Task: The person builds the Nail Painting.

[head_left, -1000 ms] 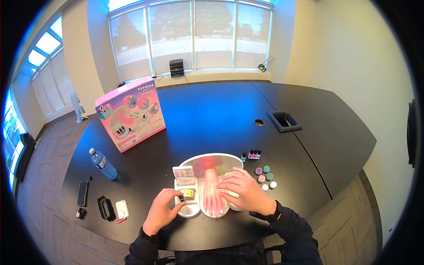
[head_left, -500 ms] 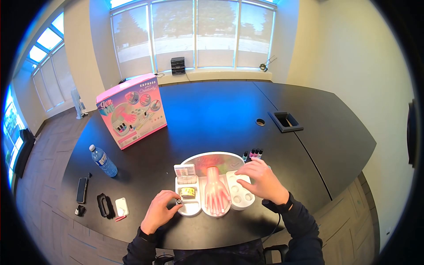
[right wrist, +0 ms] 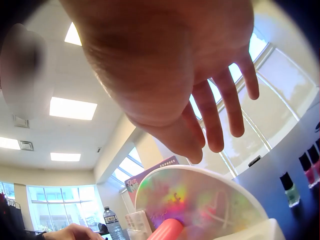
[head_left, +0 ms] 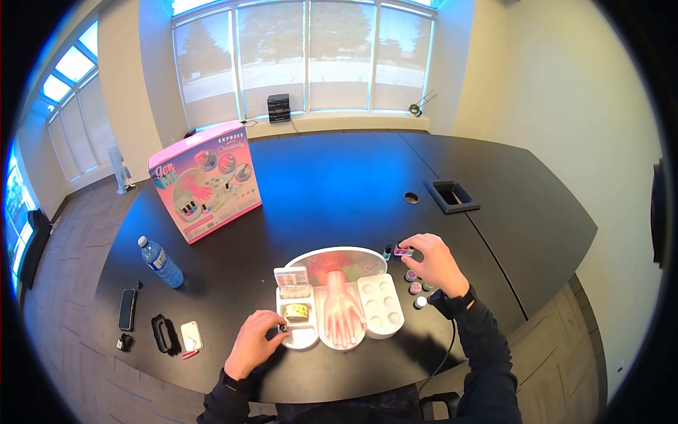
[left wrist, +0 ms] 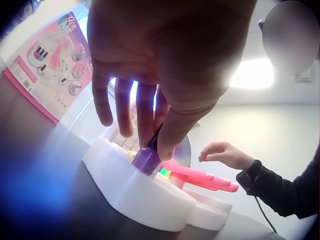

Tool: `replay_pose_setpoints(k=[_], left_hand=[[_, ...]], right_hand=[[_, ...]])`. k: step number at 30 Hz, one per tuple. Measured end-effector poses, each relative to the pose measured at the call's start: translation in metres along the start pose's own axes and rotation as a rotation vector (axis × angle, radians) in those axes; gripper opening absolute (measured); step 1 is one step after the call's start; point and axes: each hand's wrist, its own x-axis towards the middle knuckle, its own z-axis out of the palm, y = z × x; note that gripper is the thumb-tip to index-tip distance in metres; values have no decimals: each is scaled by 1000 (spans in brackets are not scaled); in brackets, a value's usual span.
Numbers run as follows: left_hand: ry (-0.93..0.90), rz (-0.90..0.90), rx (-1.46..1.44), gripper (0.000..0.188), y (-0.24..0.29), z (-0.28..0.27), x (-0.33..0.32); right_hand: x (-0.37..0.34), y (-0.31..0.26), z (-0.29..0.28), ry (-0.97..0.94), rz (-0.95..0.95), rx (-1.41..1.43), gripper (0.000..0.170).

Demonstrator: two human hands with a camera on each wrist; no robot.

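Observation:
My left hand (head_left: 253, 343) pinches a small purple polish bottle (left wrist: 148, 161) by its black cap, over the left tray of the white stand (head_left: 301, 338). A yellow patterned roll (head_left: 296, 312) sits in that tray. The pink model hand (head_left: 342, 315) lies at the stand's centre, before the oval mirror (right wrist: 200, 192). My right hand (head_left: 439, 264) reaches over the small polish bottles (head_left: 400, 250) right of the mirror, fingers extended and slightly bent; in the right wrist view nothing shows between them. A green bottle (right wrist: 290, 190) stands apart from the pink ones.
Small jars (head_left: 415, 287) stand right of the stand's six-hole tray (head_left: 381, 306). At the left are a pink box (head_left: 206, 185), a water bottle (head_left: 161, 263), a phone (head_left: 128, 309), a black strap (head_left: 163, 335) and a white case (head_left: 191, 336). A cable hangs from my right wrist.
My right hand has moved from above the stand to the right and away from me, to the polish bottles. The left hand, still pinching its bottle, has moved slightly toward me.

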Motion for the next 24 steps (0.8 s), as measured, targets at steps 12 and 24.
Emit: replay_pose_setpoints(k=[12,24], left_hand=[[-2,4,33,26,-3,3,-1],[-2,41,52,28,-3,6,0]], right_hand=[[15,62,38,-63,93,-86,30],[23,94,76,-112,190,-134,32]])
